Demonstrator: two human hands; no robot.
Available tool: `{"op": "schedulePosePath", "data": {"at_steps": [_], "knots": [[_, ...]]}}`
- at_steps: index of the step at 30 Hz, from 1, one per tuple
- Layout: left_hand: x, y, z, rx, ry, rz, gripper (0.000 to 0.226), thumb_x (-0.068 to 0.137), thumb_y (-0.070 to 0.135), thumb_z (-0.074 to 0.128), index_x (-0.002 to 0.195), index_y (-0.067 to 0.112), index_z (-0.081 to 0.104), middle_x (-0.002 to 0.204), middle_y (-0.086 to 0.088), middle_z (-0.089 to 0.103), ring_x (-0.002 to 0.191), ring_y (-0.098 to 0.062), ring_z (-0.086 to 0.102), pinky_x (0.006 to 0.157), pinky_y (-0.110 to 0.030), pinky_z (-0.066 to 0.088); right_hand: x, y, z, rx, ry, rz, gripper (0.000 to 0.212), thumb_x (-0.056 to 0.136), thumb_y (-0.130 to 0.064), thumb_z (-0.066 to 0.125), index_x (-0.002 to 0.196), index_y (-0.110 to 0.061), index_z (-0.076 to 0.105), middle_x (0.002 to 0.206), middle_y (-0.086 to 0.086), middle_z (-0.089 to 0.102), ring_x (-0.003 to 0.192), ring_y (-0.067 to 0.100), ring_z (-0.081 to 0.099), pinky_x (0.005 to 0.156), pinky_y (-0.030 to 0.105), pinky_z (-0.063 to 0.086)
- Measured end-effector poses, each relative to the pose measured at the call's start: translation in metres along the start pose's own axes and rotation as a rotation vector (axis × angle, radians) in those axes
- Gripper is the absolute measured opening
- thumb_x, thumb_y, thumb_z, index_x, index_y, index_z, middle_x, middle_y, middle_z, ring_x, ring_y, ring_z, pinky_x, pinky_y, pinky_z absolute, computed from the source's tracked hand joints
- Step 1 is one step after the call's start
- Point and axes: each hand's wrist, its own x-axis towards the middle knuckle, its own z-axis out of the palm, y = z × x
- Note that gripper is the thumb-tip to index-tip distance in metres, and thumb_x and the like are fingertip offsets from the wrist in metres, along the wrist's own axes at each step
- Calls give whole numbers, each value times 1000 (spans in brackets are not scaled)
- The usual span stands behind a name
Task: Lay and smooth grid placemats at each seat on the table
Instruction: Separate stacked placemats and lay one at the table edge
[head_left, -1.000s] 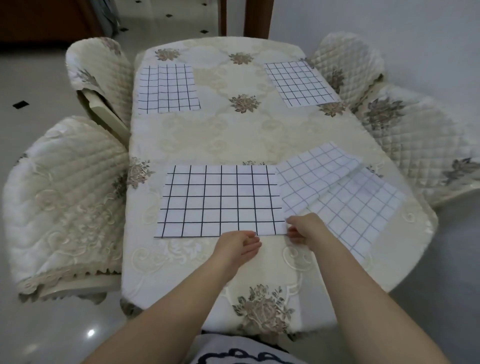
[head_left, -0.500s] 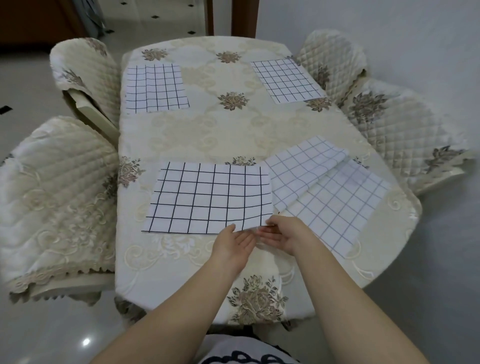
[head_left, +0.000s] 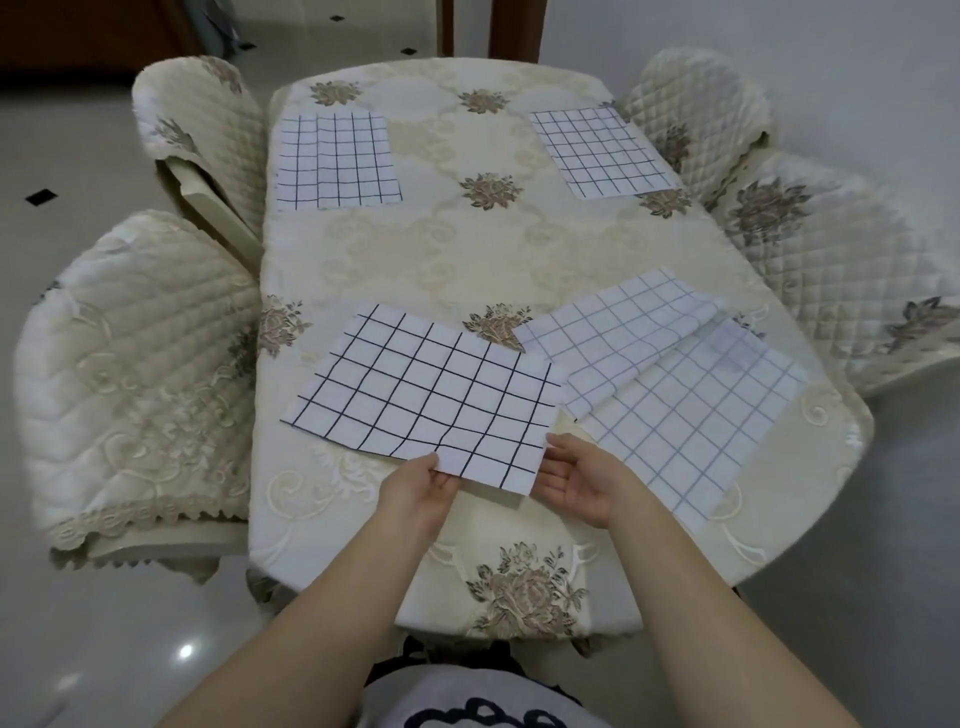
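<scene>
A white placemat with a dark grid (head_left: 431, 400) lies skewed at the table's near end, its near corner raised off the cloth. My left hand (head_left: 418, 486) pinches its near edge. My right hand (head_left: 576, 478) is palm up at the raised right corner, fingers under the mat. A paler grid placemat (head_left: 675, 410) lies at the near right with its far part folded back over itself. Two more grid placemats lie flat at the far left (head_left: 335, 161) and far right (head_left: 602, 150).
The oval table (head_left: 467, 260) wears a cream floral tablecloth. Quilted covered chairs stand at the near left (head_left: 135, 374), far left (head_left: 202, 124), far right (head_left: 696, 109) and right (head_left: 852, 270). A shiny tiled floor lies around it.
Both hands have taken the dark-grid placemat's near right corner, lifted it off the cloth and turned the mat so it sits askew. The camera has shifted slightly.
</scene>
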Motion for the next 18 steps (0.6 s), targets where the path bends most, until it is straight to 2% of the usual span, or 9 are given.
{"op": "schedulePosePath", "data": {"at_steps": [2,4,7,10,13,14,16,18], "knots": [[-2,11,-8,31,-29,-21,20,97,-2,44,115,-7,52,98,-22,63,88,-30,63,87,-43,53,3,-4,3,63,-4,-24,26,95,-19,57,105,4,60,84,20,72,63,26,72,56,33,59],[-4,23,-16,95,-55,-46,19,96,-2,45,112,-8,54,97,-23,66,90,-31,65,77,-47,59,7,-8,7,109,-7,-39,28,95,-19,56,110,4,59,92,22,71,69,28,73,58,35,60],[-5,45,-30,240,-65,-57,16,95,-3,47,107,-8,56,82,-23,71,75,-31,72,59,-45,60,14,-16,10,128,2,-54,28,96,-19,55,111,4,59,95,22,72,76,31,74,61,40,61],[-7,67,-42,371,-64,-44,15,96,-5,44,103,-7,57,77,-20,73,64,-28,73,52,-40,60,19,-24,13,118,10,-63,25,96,-18,55,111,2,58,92,20,72,74,30,74,60,43,61],[-7,88,-56,440,-71,-52,19,96,-5,44,109,-6,58,83,-20,73,69,-28,73,52,-37,59,25,-30,19,95,58,-54,17,95,-17,57,99,-1,56,92,17,65,76,31,69,63,48,58],[-6,94,-61,462,-70,-59,20,95,-5,44,110,-5,58,86,-20,73,70,-28,73,53,-37,59,28,-31,21,65,77,-48,17,94,-18,58,94,0,57,88,17,64,74,30,66,63,46,58],[-3,103,-68,503,-55,-55,20,95,-4,45,109,-5,59,89,-20,73,72,-28,73,57,-39,60,35,-30,27,-51,110,-56,19,93,-17,59,88,1,60,71,13,67,60,24,64,53,32,59],[-2,110,-71,533,-28,-27,19,95,-3,45,108,-5,59,89,-20,73,73,-28,73,59,-40,61,42,-29,35,-180,138,-93,18,92,-15,60,82,-1,62,57,6,66,46,15,59,43,20,51]]}}
